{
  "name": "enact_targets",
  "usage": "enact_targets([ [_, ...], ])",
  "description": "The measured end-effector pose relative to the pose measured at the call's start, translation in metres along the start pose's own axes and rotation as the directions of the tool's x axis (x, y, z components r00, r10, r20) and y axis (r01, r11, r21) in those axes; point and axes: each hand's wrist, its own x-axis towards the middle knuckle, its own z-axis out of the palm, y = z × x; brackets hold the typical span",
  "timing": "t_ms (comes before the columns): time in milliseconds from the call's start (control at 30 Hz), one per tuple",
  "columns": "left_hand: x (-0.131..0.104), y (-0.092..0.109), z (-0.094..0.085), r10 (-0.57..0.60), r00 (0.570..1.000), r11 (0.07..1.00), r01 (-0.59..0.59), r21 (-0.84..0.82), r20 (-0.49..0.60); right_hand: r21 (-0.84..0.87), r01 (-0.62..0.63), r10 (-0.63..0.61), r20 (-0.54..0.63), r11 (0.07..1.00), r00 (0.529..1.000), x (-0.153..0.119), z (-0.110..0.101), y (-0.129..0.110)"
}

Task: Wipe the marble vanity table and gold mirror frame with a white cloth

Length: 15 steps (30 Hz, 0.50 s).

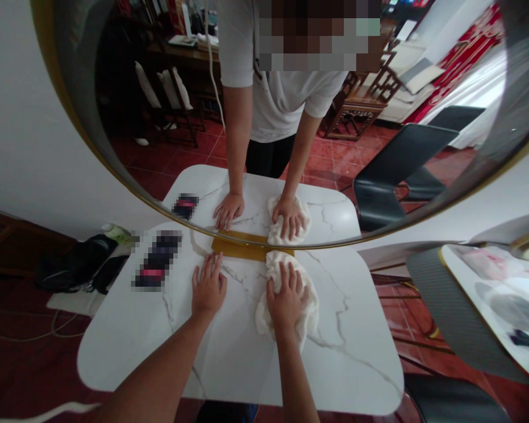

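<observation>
My left hand [209, 285] lies flat on the white marble-patterned table [229, 364], fingers stretched forward and a little apart. Its fingertips are close to a gold-coloured base plate [238, 248] under the mirror. Beneath my right hand [287, 299] is a crumpled white cloth [309, 320], spread on the table right of the middle. That hand presses down on it with the fingers spread, and the palm hides part of the cloth.
A large round gold-rimmed mirror [326, 147] stands at the table's far edge, reflecting a person and the room. Dark pixelated items [158, 258] lie on the left. A black bag [74, 258] is beyond the left edge. At right are another table [458, 305] and a black chair [454, 399].
</observation>
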Motion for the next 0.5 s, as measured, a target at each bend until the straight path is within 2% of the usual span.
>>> enact_targets([
  [367, 0.0, -0.001, 0.0, 0.0, 1.0, 1.0, 0.0, -0.008, 0.007, 0.134, 0.233, -0.24, 0.042, 0.963, 0.97, -0.006, 0.016, -0.065],
  [500, 0.0, -0.003, 0.0, 0.001, 0.999, 1.0, -0.001, 0.0, 0.035, 0.183, 0.288, -0.301, 0.046, 0.94, 0.952, -0.006, 0.019, -0.08],
])
